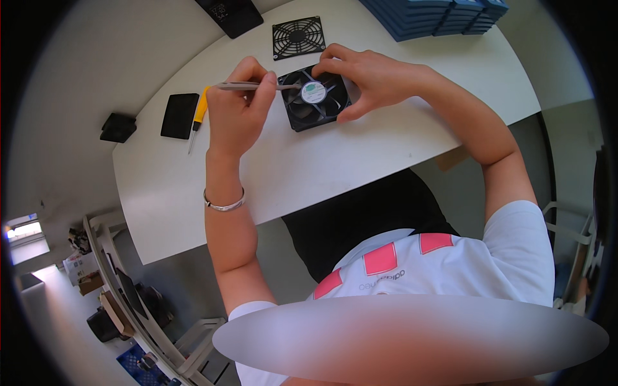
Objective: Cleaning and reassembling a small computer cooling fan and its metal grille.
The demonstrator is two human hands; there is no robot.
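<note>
Left hand (pixel 239 109) pinches a slim tool (pixel 237 86) over the fan (pixel 314 93) on the table (pixel 309 164), right hand (pixel 364 80) clasps its frame (pixel 293 125), and if that hold slackens, the tip (pixel 297 86) could skid across the blades (pixel 302 112)!

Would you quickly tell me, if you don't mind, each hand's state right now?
Left hand: closed, holding a slim grey tool.
Right hand: curled, holding the black fan at its frame between fingers and thumb.

White short-sleeved cotton-look T-shirt (pixel 463 264), row of pink-red squares (pixel 381 259) across the front, small grey lettering (pixel 381 281) beneath, slim silver-coloured metal bracelet (pixel 226 208) around left forearm, black lower garment (pixel 367 215)
</note>
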